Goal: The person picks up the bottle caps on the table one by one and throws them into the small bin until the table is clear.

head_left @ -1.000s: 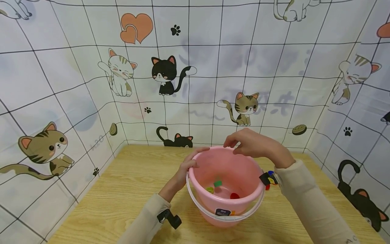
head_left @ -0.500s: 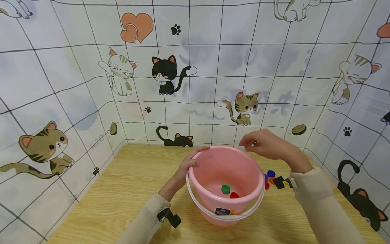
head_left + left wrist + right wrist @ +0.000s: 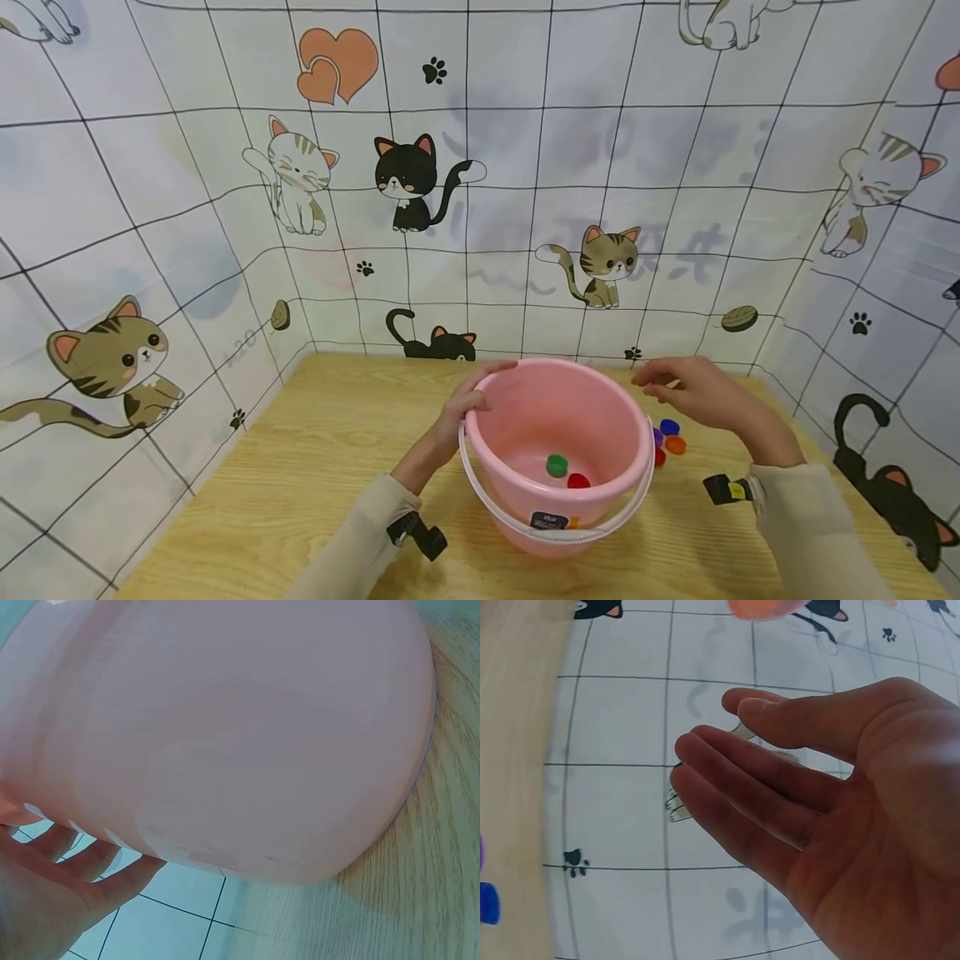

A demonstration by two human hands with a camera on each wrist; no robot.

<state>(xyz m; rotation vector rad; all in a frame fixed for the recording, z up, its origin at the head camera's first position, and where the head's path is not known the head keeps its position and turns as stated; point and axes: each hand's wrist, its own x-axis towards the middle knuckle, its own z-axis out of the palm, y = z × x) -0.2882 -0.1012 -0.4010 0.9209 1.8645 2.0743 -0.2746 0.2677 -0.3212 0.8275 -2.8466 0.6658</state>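
A pink plastic bucket [image 3: 558,404] with a white handle [image 3: 551,537] stands upright in the middle in the head view. My left hand [image 3: 452,417] grips its left rim, thumb over the edge; the left wrist view has the fingers [image 3: 124,881] against the outer wall. Inside lie a green bottle cap [image 3: 557,466] and a red bottle cap [image 3: 578,481]. To the right of the bucket, my right hand [image 3: 701,392] hovers in the air with loosely bent fingers. Nothing shows between its fingers [image 3: 742,817] in the right wrist view.
Right of the bucket, several caps lie on the wooden table [image 3: 337,467]: a blue cap [image 3: 670,427], an orange cap [image 3: 676,445] and a red cap [image 3: 660,457], with a purple one partly hidden. A cat-print curtain [image 3: 510,167] encloses the back and sides.
My right hand has moved right, from over the bucket's far rim to beside it. The green cap has come to rest inside, and a yellow piece there is out of sight. My left hand keeps its hold.
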